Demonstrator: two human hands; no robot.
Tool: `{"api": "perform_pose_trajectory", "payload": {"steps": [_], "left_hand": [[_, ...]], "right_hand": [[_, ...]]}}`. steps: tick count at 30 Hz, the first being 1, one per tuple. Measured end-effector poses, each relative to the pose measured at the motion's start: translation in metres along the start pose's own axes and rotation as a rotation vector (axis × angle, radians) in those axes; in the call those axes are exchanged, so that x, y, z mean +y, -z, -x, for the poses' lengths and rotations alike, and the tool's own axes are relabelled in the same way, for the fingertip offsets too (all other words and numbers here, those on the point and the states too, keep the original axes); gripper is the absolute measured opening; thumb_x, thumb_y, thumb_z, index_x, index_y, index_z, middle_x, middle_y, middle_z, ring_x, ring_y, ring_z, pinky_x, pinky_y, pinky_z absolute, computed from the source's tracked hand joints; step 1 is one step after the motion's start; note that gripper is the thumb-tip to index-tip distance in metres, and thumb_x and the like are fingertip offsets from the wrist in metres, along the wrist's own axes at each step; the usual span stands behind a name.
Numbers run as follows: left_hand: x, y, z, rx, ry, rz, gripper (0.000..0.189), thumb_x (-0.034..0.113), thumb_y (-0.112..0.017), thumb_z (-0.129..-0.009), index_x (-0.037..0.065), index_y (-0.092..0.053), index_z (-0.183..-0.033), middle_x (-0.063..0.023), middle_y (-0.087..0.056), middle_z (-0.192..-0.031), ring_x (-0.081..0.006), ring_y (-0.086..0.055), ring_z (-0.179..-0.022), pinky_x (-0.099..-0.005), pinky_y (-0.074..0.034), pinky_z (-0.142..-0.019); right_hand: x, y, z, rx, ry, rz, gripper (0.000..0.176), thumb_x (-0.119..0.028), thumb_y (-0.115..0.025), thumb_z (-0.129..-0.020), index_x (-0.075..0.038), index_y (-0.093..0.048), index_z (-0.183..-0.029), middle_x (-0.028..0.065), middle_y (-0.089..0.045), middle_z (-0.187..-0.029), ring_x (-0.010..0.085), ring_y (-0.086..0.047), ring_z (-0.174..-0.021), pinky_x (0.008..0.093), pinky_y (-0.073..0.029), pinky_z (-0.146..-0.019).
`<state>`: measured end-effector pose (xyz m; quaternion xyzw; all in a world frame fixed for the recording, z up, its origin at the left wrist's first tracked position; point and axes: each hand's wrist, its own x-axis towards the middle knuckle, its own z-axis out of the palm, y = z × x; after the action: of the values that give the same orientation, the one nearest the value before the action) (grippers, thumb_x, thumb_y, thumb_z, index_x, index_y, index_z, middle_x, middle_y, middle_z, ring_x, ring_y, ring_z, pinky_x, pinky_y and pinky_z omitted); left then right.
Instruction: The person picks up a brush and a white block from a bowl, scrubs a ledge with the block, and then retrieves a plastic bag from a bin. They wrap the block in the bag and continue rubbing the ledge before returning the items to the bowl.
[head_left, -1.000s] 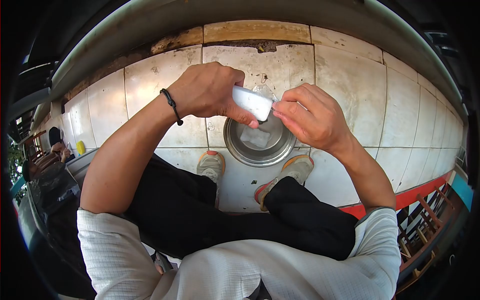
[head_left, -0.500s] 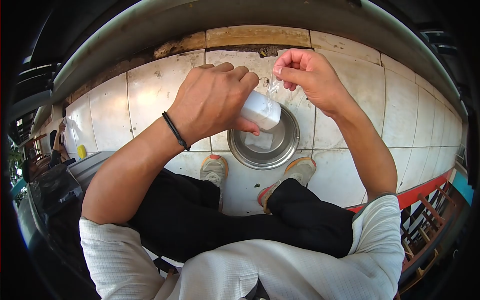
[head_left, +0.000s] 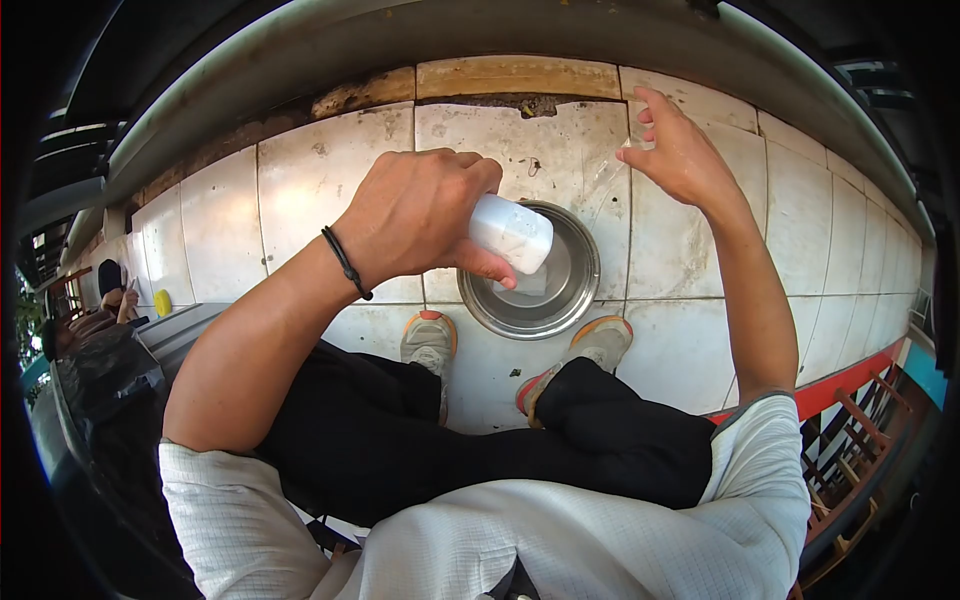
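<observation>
My left hand point(head_left: 415, 215) is wrapped round a white, smooth-sided block with rounded corners point(head_left: 512, 235), tilted down over a round metal bowl point(head_left: 590, 275). Below the block, a pale whitish piece point(head_left: 535, 284) lies in the bowl, partly hidden by the block and my thumb. Out to the right, my right hand point(head_left: 685, 160) has its index finger and thumb spread apart. A strip of clear plastic film point(head_left: 605, 178) trails at its thumb tip, beyond the bowl's upper right rim.
The bowl stands on worn white tiles point(head_left: 690, 250), just ahead of my shoes point(head_left: 600, 345). A raised ledge point(head_left: 515, 76) runs along the far side. At far left are another person's hand point(head_left: 128, 300), a yellow object point(head_left: 162, 302) and a black plastic bag point(head_left: 115, 375). A red frame point(head_left: 850, 385) stands at right.
The right hand has moved right, away from the block, and its pinch has opened. The clear film has come off the block with it. My left hand and the block have shifted slightly left.
</observation>
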<state>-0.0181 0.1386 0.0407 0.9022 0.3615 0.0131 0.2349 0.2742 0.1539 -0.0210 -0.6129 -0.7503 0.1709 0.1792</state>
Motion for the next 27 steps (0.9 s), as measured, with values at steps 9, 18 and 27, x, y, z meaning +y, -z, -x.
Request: {"api": "perform_pose_trajectory", "payload": {"steps": [9, 18, 27], "left_hand": [[0.003, 0.005, 0.003, -0.203, 0.129, 0.019, 0.081, 0.074, -0.075, -0.055, 0.002, -0.064, -0.09, -0.0152, -0.067, -0.077, -0.0345, -0.068, -0.076, -0.0425, -0.053, -0.065], [0.005, 0.007, 0.009, -0.204, 0.154, 0.056, 0.087, 0.078, -0.074, -0.054, 0.0, -0.064, -0.093, -0.0175, -0.067, -0.08, -0.0364, -0.067, -0.077, -0.0428, -0.053, -0.067], [0.012, 0.015, 0.002, -0.152, 0.255, 0.249, 0.066, 0.066, -0.047, -0.091, 0.002, -0.064, -0.091, -0.0193, -0.066, -0.075, -0.0365, -0.066, -0.074, -0.0457, -0.05, -0.067]], "right_hand": [[-0.095, 0.028, 0.021, -0.484, 0.048, -0.566, 0.024, -0.025, -0.074, -0.087, -0.006, -0.062, -0.096, -0.0012, -0.059, -0.086, 0.0101, -0.051, -0.08, 0.027, -0.042, -0.071], [-0.099, 0.015, 0.019, -0.53, -0.03, -0.847, 0.015, -0.016, -0.07, -0.091, -0.006, -0.06, -0.086, -0.006, -0.054, -0.076, 0.0025, -0.044, -0.069, 0.0209, -0.038, -0.062], [-0.072, 0.012, 0.006, -0.335, -0.017, -0.897, 0.021, -0.021, -0.07, -0.091, -0.004, -0.061, -0.082, -0.0064, -0.052, -0.069, 0.0027, -0.044, -0.064, 0.0221, -0.037, -0.057]]}}
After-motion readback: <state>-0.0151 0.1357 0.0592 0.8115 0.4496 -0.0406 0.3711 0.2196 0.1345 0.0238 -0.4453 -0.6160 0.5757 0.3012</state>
